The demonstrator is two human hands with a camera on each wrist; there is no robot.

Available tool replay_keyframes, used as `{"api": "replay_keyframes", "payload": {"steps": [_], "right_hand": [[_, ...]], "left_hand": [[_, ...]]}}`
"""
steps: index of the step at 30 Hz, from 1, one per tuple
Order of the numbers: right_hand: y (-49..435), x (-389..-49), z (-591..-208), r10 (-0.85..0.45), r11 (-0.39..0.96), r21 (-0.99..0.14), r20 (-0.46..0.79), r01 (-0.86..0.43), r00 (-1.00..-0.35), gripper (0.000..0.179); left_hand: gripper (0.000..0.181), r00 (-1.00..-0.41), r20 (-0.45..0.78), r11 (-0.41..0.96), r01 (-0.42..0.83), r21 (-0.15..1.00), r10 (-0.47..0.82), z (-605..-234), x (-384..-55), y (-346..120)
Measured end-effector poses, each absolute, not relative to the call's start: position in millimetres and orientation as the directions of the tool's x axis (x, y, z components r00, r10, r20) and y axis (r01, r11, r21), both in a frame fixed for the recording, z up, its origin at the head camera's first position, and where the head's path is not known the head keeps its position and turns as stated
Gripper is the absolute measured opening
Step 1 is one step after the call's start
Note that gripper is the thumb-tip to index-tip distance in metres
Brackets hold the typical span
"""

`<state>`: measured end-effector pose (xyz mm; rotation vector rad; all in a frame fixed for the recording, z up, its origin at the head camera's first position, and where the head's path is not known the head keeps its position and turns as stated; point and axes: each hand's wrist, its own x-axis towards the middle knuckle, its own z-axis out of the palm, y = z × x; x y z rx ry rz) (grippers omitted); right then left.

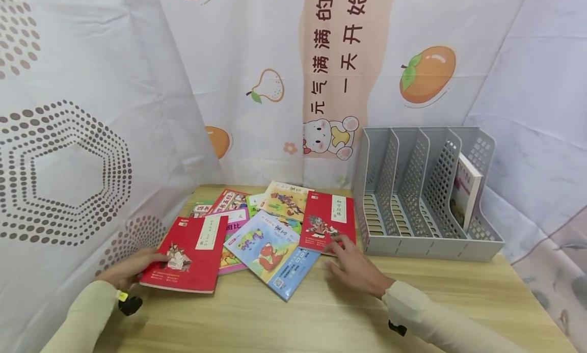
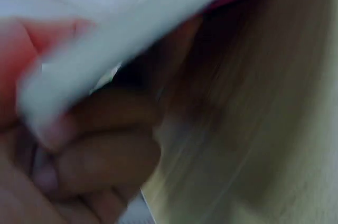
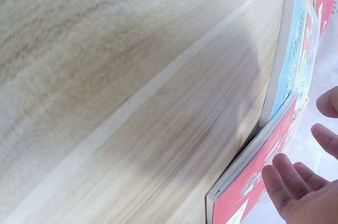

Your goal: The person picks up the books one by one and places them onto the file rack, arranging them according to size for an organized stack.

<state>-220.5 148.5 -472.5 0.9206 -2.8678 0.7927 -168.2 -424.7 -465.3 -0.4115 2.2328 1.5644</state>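
Note:
My left hand (image 1: 133,265) grips a red book (image 1: 183,261) by its left edge, thumb over the cover. In the left wrist view its fingers (image 2: 105,166) curl beneath the pale, blurred page edge. The book is tilted over the left part of the pile. My right hand (image 1: 355,269) hovers at the lower edge of a second red book (image 1: 337,231), fingers loosely spread; the right wrist view shows that book (image 3: 253,176) just beside the fingertips. Between the two lies a blue picture book (image 1: 275,253) showing a red animal.
A grey file rack (image 1: 440,246) with several slots stands at the right, a white book (image 1: 465,190) leaning in its rightmost slot. Other books, including a yellow one (image 1: 286,200) and a pink one (image 1: 234,218), overlap on the wooden table (image 1: 293,327). Curtains hang behind and beside it.

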Motion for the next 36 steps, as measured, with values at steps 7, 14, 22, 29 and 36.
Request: {"api": "replay_keyframes", "payload": {"steps": [7,14,22,29,36], "right_hand": [[150.1,-218.6,-475.5,-0.547,0.698,-0.442,0.179,-0.563,-0.818,0.033],[151.1,-217.8,-476.1,-0.542,0.704,-0.447,0.162,-0.551,-0.824,0.031],[155.3,-214.1,-475.1,-0.525,0.715,-0.451,0.158,-0.534,-0.836,0.027],[157.6,-214.4,-474.1,-0.521,0.725,-0.437,0.158,-0.532,-0.839,0.025],[157.1,-213.5,-472.1,-0.523,0.731,-0.443,0.124,-0.519,-0.843,0.028]], "left_hand": [[0.065,-0.909,-0.401,0.140,-0.385,0.912,0.117,-472.7,-162.1,-428.6],[0.078,-0.937,-0.349,0.089,-0.346,0.934,0.024,-475.6,-165.3,-423.9],[0.064,-0.965,-0.258,0.037,-0.260,0.965,-0.050,-476.5,-164.4,-420.6],[0.074,-0.978,-0.207,0.006,-0.207,0.978,-0.028,-475.7,-167.7,-416.8],[0.074,-0.981,-0.193,-0.031,-0.192,0.981,-0.029,-473.8,-169.5,-407.2]]}}
